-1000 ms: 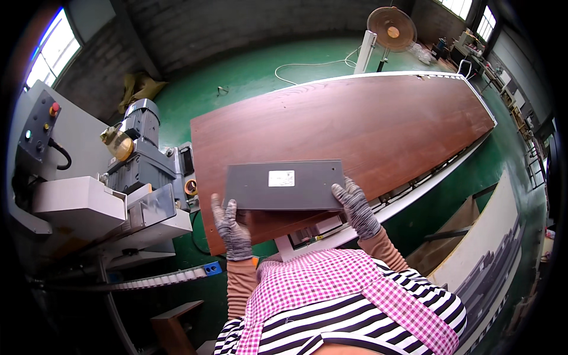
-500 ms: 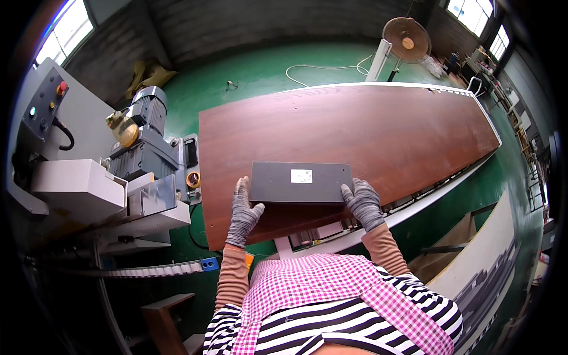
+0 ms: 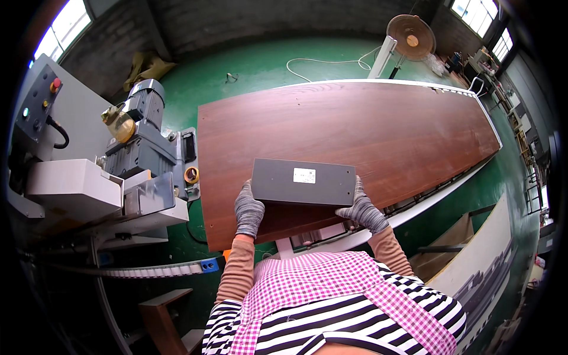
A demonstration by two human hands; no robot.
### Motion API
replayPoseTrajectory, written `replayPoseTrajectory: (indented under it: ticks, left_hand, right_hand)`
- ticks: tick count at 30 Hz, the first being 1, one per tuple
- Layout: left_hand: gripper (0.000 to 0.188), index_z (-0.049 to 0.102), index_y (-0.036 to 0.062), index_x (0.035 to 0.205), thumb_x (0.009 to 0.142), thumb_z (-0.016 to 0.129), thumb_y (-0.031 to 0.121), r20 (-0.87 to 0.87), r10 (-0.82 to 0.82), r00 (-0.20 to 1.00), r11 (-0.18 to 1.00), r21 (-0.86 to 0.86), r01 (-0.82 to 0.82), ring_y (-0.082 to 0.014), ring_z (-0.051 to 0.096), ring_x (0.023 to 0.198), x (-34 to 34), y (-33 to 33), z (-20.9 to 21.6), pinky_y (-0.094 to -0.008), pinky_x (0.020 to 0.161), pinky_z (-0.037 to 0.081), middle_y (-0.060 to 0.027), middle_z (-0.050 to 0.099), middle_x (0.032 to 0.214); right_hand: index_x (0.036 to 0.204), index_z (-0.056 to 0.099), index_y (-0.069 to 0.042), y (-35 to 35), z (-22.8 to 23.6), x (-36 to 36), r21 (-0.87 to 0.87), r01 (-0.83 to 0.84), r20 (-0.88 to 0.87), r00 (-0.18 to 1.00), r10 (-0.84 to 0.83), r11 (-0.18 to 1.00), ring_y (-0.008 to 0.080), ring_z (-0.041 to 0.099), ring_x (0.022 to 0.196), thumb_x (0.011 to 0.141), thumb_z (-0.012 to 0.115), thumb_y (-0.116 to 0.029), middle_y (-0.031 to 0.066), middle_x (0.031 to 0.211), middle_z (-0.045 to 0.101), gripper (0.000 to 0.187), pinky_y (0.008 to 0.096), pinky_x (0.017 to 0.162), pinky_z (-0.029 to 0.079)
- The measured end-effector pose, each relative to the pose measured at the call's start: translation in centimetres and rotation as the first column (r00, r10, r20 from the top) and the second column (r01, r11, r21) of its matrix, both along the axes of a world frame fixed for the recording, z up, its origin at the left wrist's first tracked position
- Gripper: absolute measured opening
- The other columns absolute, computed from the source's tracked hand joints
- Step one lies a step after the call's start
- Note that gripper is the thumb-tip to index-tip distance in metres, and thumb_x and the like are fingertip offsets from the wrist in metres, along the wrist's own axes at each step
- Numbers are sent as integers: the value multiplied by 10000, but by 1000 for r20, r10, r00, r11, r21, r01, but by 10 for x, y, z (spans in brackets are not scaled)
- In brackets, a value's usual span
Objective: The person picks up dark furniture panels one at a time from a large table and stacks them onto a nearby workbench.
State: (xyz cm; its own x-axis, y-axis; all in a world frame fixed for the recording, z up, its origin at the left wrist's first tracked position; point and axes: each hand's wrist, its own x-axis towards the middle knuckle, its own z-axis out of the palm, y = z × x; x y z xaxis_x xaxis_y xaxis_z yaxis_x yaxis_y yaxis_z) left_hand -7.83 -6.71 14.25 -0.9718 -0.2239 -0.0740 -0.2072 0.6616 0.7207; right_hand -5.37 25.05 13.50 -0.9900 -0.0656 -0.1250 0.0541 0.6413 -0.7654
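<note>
I hold a flat dark grey rectangular panel (image 3: 303,182) with a small white label on top, above the near end of a long reddish-brown wooden board (image 3: 355,133). My left hand (image 3: 248,210), in a grey knitted glove, grips the panel's left end. My gloved right hand (image 3: 361,207) grips its right end. The panel lies roughly level, its long side across my view.
A grey machine with a motor (image 3: 142,136) and a control box with buttons (image 3: 38,103) stands at the left of the board. A standing fan (image 3: 410,36) and a white cable (image 3: 325,62) are on the green floor beyond. Stacked boards (image 3: 473,278) lie at the lower right.
The grey panel and both hands have stayed together above the board's near end; the view has shifted so that they sit slightly more to the right.
</note>
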Motion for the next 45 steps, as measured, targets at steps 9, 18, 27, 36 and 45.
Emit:
replayPoseTrajectory:
  ticks: [9,18,27,36,45]
  left_hand:
    - [413,542,123,1159,762,513,14,26,60,998,983,-177,-54,-403,613,904,-1,-2,1,-471,802,484,-210,645,910]
    - [292,554,63,1054,772,513,3,-9,105,994,968,-229,-104,-366,648,815,-1,0,-20,-456,710,516,-170,650,878]
    - [424,570,26,1164,765,480,-86,-251,-26,968,943,316,107,-279,642,933,1,-37,-77,-352,818,523,-163,648,1027]
    - [253,547,108,1104,871,640,145,-135,912,386,219,958,-183,-76,565,645,41,-233,-42,-175,522,458,-1,601,834]
    - [918,323,27,1369,670,809,369,23,996,84,63,473,-879,-388,512,1161,31,-382,-45,-426,962,466,-255,451,1320]
  right_hand:
    - [1107,501,-23,-18,-21,-6,65,198,-106,976,-191,978,250,623,942,629,786,-126,126,991,636,566,338,812,504]
    - [1049,599,-35,7,-20,-13,306,-147,19,989,148,941,278,645,894,613,837,-232,116,956,677,534,342,779,511]
    - [1097,562,-27,22,-20,0,79,-33,150,988,21,996,233,618,889,658,801,-104,98,992,655,506,330,805,496]
    - [1109,588,-28,27,13,38,-422,293,478,876,-63,858,123,601,743,772,661,-11,41,924,624,346,247,677,522]
    - [1152,554,-32,33,9,43,-482,399,519,847,-113,780,128,615,735,786,658,-2,41,939,605,381,241,630,535]
